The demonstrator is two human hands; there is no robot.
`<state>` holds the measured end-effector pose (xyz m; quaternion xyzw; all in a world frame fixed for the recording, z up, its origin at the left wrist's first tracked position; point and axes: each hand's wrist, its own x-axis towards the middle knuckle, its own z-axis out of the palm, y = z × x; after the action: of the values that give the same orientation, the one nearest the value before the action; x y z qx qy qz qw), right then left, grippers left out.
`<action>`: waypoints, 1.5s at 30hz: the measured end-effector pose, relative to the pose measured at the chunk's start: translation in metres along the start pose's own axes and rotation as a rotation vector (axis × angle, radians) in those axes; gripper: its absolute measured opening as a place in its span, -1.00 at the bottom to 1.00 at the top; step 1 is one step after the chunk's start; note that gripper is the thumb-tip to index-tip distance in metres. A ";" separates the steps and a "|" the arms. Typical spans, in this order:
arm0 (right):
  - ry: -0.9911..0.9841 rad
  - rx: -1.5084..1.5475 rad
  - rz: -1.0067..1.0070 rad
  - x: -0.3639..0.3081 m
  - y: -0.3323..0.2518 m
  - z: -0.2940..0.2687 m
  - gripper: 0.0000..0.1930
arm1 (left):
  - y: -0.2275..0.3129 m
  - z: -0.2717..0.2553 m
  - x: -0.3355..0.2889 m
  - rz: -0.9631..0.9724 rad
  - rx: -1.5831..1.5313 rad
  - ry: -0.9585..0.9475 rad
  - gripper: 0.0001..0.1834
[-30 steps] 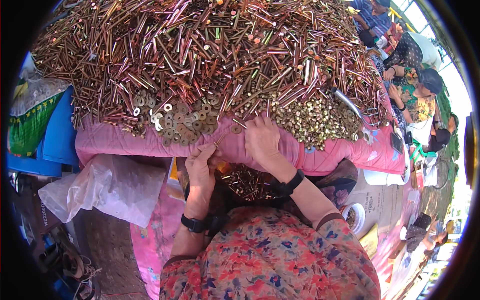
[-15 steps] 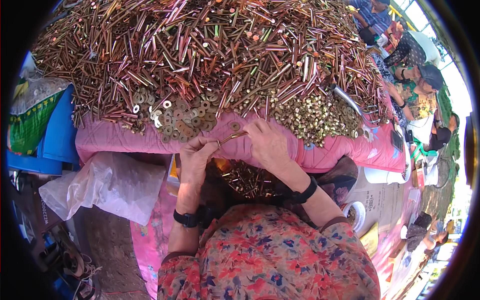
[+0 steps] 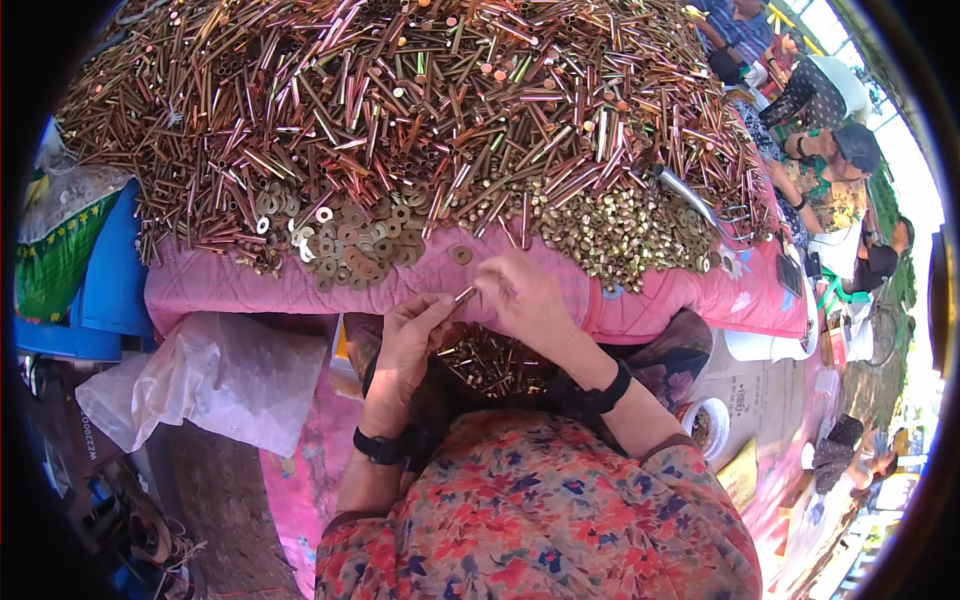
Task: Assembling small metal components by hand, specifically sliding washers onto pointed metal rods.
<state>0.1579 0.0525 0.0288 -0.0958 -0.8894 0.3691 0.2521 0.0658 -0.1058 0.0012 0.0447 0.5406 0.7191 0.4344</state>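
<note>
My left hand (image 3: 412,338) and my right hand (image 3: 522,296) meet just below the edge of the pink cloth (image 3: 650,300). Between their fingertips they hold one short brass tube (image 3: 465,294), each hand pinching an end. A big heap of copper and brass tubes (image 3: 400,110) covers the cloth ahead of me. At its near edge lie a pile of flat washers (image 3: 340,245) and a pile of small brass nuts (image 3: 625,235). One washer (image 3: 460,254) lies alone just above my hands. Under my hands, on my lap, sits a batch of small brass pieces (image 3: 490,360).
A crumpled clear plastic bag (image 3: 210,380) lies at my left, with a blue and green sack (image 3: 75,260) beyond it. Other people sit at the upper right (image 3: 830,160). A small white bowl (image 3: 705,425) stands on the floor at my right. A metal tool (image 3: 685,195) rests on the nuts.
My right hand has drawn back from the cloth's edge toward me. Both hands have come together over my lap and now pinch one short tube.
</note>
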 end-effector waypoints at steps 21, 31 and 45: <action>0.028 -0.820 0.005 0.009 0.068 -0.030 -0.88 | 0.011 0.010 -0.001 0.128 -0.119 0.169 -0.91; 0.058 -0.830 -0.050 0.012 0.070 -0.026 -0.90 | 0.010 0.017 -0.003 0.117 -0.074 0.136 -0.90; 0.074 0.235 0.432 -0.009 0.041 -0.019 -0.84 | 0.011 0.023 -0.004 0.073 -0.106 0.098 -0.89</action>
<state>0.1750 0.0899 0.0082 -0.2673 -0.7894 0.5116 0.2089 0.0739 -0.0919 0.0207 0.0062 0.5205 0.7632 0.3828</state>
